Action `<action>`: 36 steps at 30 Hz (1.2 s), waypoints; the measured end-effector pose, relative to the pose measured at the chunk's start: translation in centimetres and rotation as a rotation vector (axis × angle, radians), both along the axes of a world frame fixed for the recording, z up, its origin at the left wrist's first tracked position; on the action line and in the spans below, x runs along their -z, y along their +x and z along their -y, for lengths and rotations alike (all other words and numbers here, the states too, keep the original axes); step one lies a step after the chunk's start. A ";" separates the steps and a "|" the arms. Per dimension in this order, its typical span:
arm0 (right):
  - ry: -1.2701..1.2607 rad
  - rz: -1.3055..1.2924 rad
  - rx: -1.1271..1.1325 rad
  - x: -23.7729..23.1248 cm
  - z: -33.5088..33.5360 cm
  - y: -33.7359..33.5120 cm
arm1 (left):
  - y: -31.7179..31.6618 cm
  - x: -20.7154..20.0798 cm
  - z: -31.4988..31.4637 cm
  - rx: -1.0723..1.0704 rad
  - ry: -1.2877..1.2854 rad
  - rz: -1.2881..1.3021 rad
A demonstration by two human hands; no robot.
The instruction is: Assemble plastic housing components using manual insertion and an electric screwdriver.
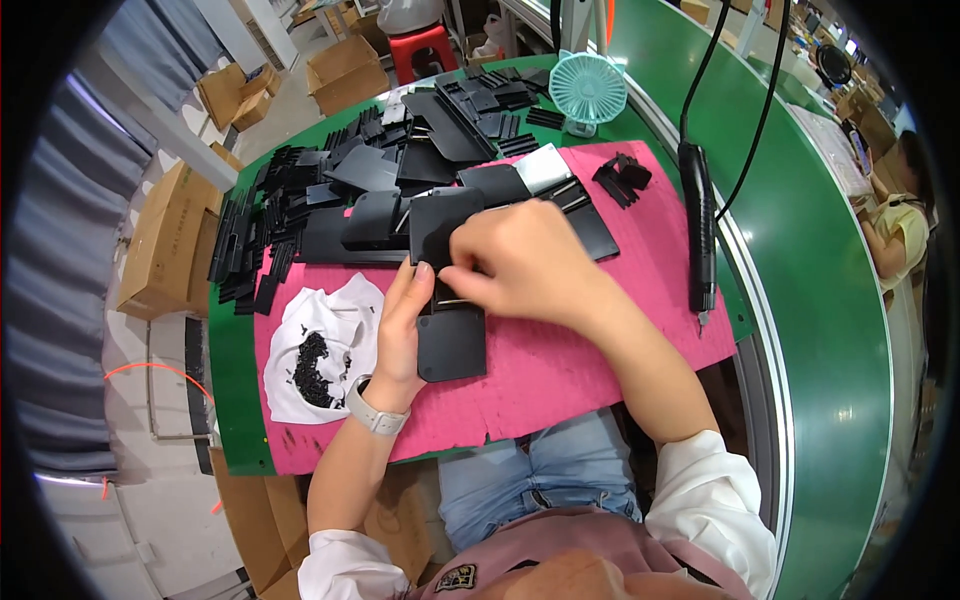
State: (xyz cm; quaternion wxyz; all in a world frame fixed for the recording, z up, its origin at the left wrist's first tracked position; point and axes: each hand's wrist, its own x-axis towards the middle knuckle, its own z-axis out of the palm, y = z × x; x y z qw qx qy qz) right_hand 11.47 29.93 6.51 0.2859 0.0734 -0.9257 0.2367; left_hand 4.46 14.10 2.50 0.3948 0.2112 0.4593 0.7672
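My left hand [402,325], with a pale watch on its wrist, grips the left side of a black two-plate part [452,345]. One square plate lies toward me and the other reaches away, with a narrow middle section between them. Over that middle section is my right hand [525,260], its fingers curled in and thumb pressed close to the part. What those fingers hold, if anything, is hidden. Left of my left hand, a white cloth [345,300] carries a heap of tiny black pieces [312,370]. Beyond both hands lie more black plates [375,218].
A pink sheet [610,345] covers much of the green table [235,420]. Piled black parts [285,190] fill its far and left sides. A corded black electric screwdriver [698,230] hangs at the right, with a mint fan [588,90] behind. Another person [900,235] sits far right.
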 end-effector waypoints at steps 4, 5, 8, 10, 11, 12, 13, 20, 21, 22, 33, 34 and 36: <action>-0.059 -0.106 0.281 -1.1 -4.5 -2.3 | 0.1 -0.3 -0.6 -0.018 0.023 0.032; 0.056 -0.086 0.332 -1.4 -5.9 -3.2 | -0.6 0.7 -0.4 -0.051 -0.016 -0.036; 0.356 0.145 0.523 0.7 -10.5 -6.9 | -0.5 1.0 -0.6 -0.048 -0.045 -0.049; 0.343 0.218 0.487 3.8 -13.2 -8.6 | -0.3 0.8 -0.8 -0.030 -0.056 -0.123; 0.316 0.294 0.438 4.3 -13.4 -9.3 | -0.4 0.9 -0.7 -0.038 -0.054 -0.111; 0.323 0.288 0.425 4.6 -13.9 -9.8 | -0.5 1.1 -0.6 -0.045 -0.053 -0.098; 0.363 0.338 0.413 4.6 -13.7 -10.1 | -0.5 1.0 -0.4 -0.061 -0.051 -0.095; 0.746 0.065 0.371 4.9 -13.2 -11.1 | -0.9 0.6 -0.4 -0.079 -0.035 -0.094; 0.739 0.105 0.414 4.9 -13.0 -10.7 | -0.8 0.4 -0.6 -0.071 -0.030 -0.084; 0.733 0.146 0.458 4.2 -12.2 -9.9 | -0.8 0.3 -0.7 -0.062 -0.024 -0.073; -0.017 -0.221 -0.235 2.3 -1.4 2.9 | -0.5 0.2 -0.5 -0.097 -0.045 0.081; 0.042 -0.177 -0.238 2.6 -1.3 3.2 | -0.5 0.3 -0.5 -0.132 -0.033 0.117; 0.076 -0.171 -0.252 2.5 -1.4 3.2 | -0.5 0.2 -0.5 -0.173 -0.030 0.147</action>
